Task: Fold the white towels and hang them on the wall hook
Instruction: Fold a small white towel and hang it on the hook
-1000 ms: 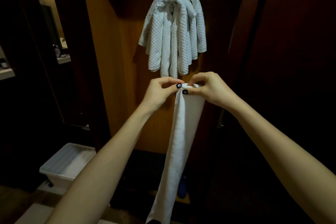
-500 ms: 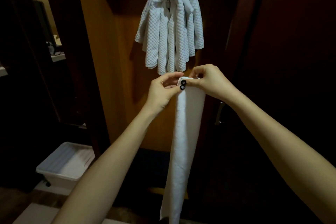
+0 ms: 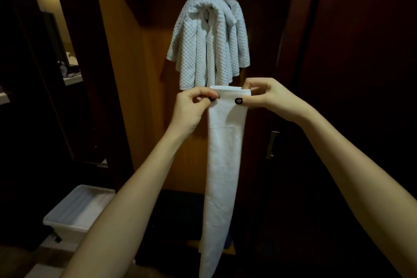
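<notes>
Both hands are raised just below the hung towels (image 3: 209, 47), each pinching a top corner of a long white towel (image 3: 222, 165). This towel is plain and smooth, folded lengthwise into a narrow strip with a flat, level top edge that sits directly under the lower ends of the hung towels, slightly overlapping them in view. From there it drops straight down and runs past the bottom of the frame. The left hand (image 3: 191, 106) nips the strip's left corner between thumb and forefinger, its other fingers curled into the palm. The right hand (image 3: 268, 99) holds the right corner, the thumb with its dark painted nail pressed flat on the front of the cloth and the fingers bent behind the edge. The hung towels are quilted, pale, draped in a bunch of looped folds against an orange-brown wooden panel (image 3: 140, 97); what they hang from is hidden by the cloth. Far below and to the left of them a white plastic bin (image 3: 76, 212) sits on the floor, and below right a metal door handle (image 3: 272, 144) shows dimly.
</notes>
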Action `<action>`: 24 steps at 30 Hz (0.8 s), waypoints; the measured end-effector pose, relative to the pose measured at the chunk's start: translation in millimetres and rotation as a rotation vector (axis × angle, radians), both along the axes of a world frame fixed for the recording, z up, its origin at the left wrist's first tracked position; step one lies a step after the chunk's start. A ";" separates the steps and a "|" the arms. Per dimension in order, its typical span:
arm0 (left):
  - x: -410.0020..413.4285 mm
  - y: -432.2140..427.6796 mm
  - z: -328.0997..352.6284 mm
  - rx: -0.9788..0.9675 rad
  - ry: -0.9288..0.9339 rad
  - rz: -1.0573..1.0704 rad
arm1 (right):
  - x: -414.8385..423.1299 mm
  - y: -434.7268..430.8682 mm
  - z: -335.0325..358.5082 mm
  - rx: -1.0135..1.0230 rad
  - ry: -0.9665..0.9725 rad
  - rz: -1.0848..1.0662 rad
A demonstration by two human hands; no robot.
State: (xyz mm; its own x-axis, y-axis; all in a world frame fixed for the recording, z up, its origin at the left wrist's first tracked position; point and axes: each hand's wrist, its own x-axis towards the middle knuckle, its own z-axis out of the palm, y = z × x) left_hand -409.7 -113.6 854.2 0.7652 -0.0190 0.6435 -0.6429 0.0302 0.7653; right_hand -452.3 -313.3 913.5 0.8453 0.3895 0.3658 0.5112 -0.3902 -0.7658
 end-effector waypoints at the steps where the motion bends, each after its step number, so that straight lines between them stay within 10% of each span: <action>1: -0.8 0.2 1.6 -0.001 0.001 0.014 | 0.2 0.3 0.6 0.029 0.017 0.026; 14: -36.0 -25.5 42.5 0.145 -0.058 -0.092 | -11.1 21.8 -55.0 0.733 -0.182 -0.188; 24: -15.4 -13.9 48.4 0.135 -0.020 0.009 | -34.3 28.4 -80.7 0.472 -0.038 0.014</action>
State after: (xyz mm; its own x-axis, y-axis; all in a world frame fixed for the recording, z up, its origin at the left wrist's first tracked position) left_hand -425.1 -127.4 902.5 0.7526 -0.1000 0.6509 -0.6581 -0.0781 0.7489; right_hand -486.6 -284.9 832.8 0.8238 0.1844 0.5360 0.5449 0.0030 -0.8385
